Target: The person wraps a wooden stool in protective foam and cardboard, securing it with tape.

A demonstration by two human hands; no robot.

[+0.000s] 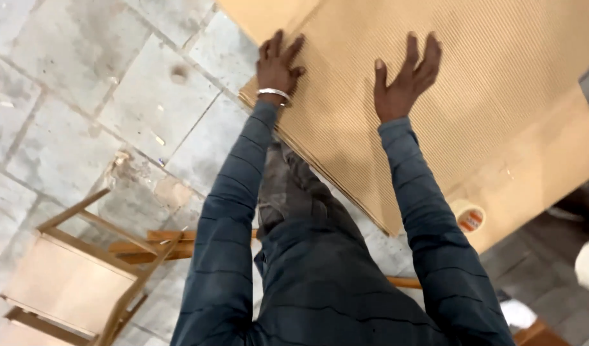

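Observation:
A large sheet of brown corrugated cardboard [499, 70] lies across the upper right of the head view, on top of more flat cardboard. My left hand [278, 64], with a silver bangle at the wrist, rests palm down near the sheet's near corner, fingers spread. My right hand [406, 77] hovers just above the sheet a little to the right, fingers apart and slightly curled, holding nothing. Both arms are in dark striped sleeves.
A roll of tape [469, 216] sits on the lower cardboard at the right. A wooden frame with a plywood panel [70, 282] lies on the grey stone-tiled floor [83, 77] at lower left. Wooden slats [159, 247] lie beside my legs.

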